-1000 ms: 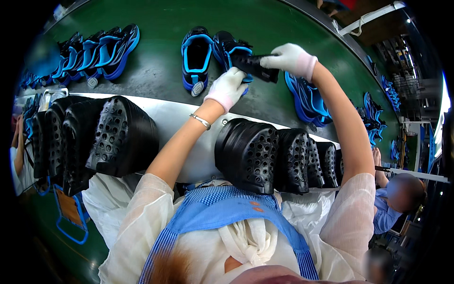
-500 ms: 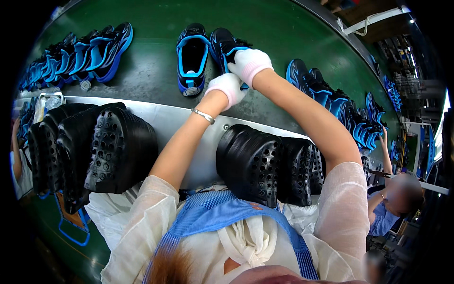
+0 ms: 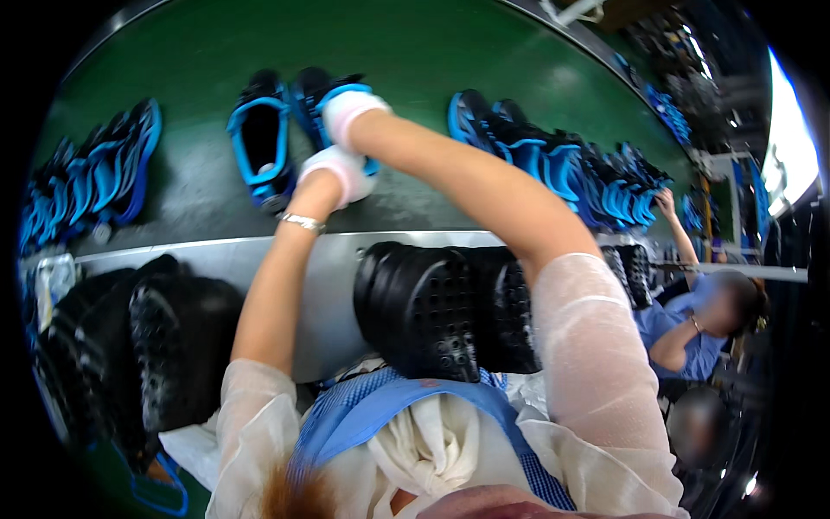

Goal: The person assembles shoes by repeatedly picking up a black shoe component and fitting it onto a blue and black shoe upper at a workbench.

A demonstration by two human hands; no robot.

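Both of my hands wear white gloves with pinkish cuffs. They are on a black and blue sneaker (image 3: 309, 102) standing on the green work surface (image 3: 398, 52). My right hand (image 3: 353, 116) is closed at the sneaker's opening, near the laces, its fingertips hidden. Lower down, my left hand (image 3: 339, 176) is closed around the heel end, and its fingers are mostly out of sight. Close by on the left stands a matching sneaker (image 3: 263, 143), its blue-lined opening facing up; neither hand touches it.
Rows of similar sneakers stand left (image 3: 95, 177) and right (image 3: 553, 160). Black moulded blocks with studded faces line the near metal ledge (image 3: 324, 259), some left (image 3: 186, 346), some right (image 3: 419, 303). At far right, a person in blue (image 3: 674, 324) reaches toward the right row.
The whole view has shifted, so the surface and shoes appear farther left and lower. Both hands stay on the same sneaker. The person at the right still reaches toward the row.
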